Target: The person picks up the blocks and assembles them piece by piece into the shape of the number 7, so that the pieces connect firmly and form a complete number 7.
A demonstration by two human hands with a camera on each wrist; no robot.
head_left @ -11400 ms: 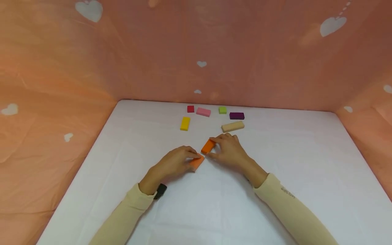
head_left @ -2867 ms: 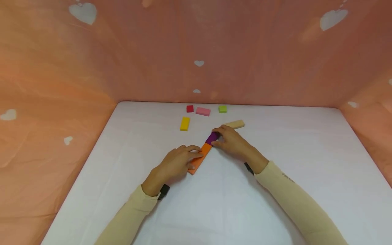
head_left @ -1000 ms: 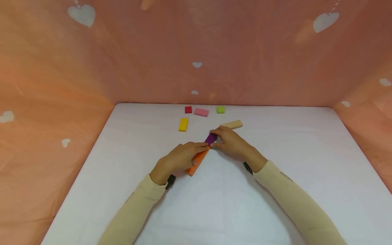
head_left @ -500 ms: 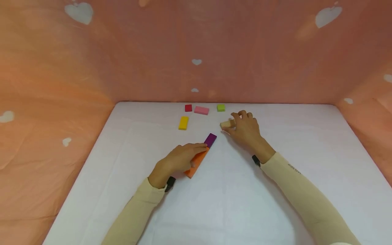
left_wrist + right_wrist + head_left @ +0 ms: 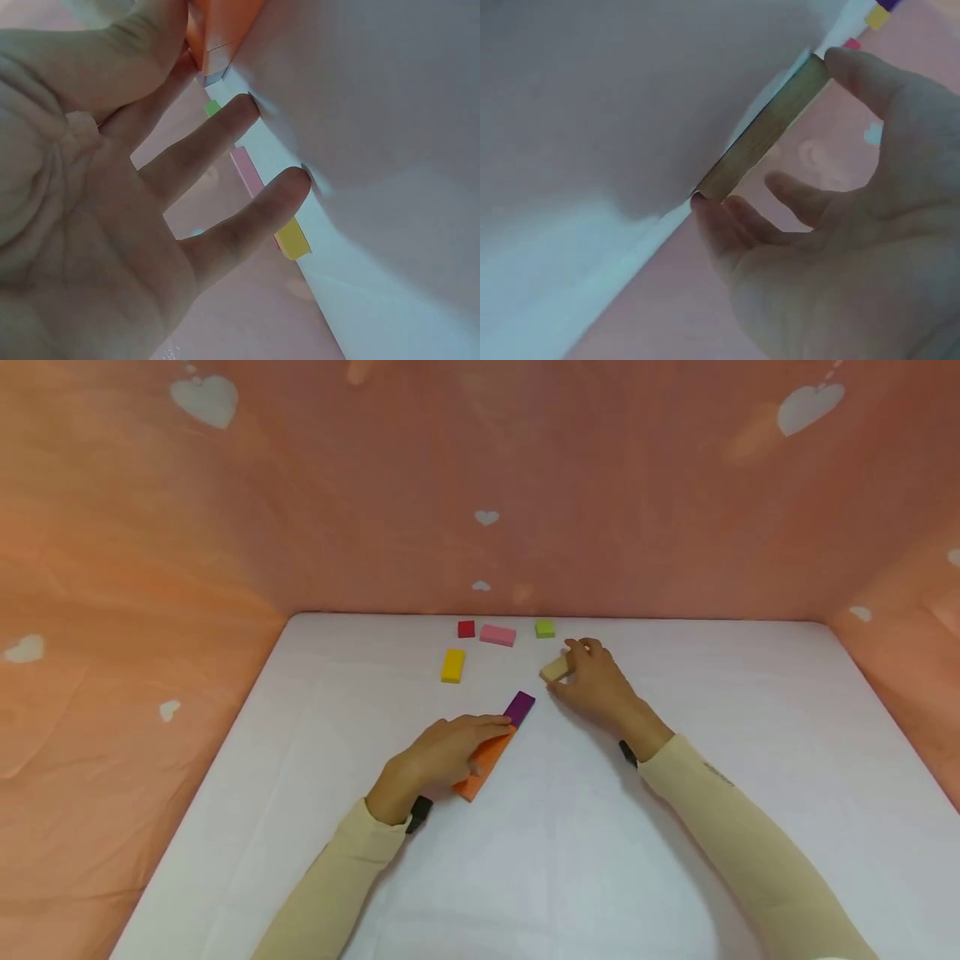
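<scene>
On the white tabletop, an orange strip of blocks [image 5: 491, 760] runs diagonally, with a purple block [image 5: 522, 707] in line at its far end. My left hand [image 5: 446, 752] lies along the left side of this row. Its index finger reaches the place where orange and purple meet, while the thumb is against the orange in the left wrist view; the other fingers stretch out straight. Farther back on the right, my right hand [image 5: 600, 687] grips a plain wooden block [image 5: 555, 670] by its two ends, thumb at one and fingertips at the other. The fingers cover its right part in the head view.
Toward the back edge lie a red block [image 5: 467, 629], a pink block [image 5: 498, 635] and a lime green block [image 5: 544, 629]. A yellow block [image 5: 453, 666] sits nearer, left of the purple one. Peach cloth [image 5: 480, 485] with hearts hangs behind the table.
Earlier the orange blocks were brought together and the purple block placed at their end. My right hand has since let go of the purple block, taken the wooden block and turned it slightly.
</scene>
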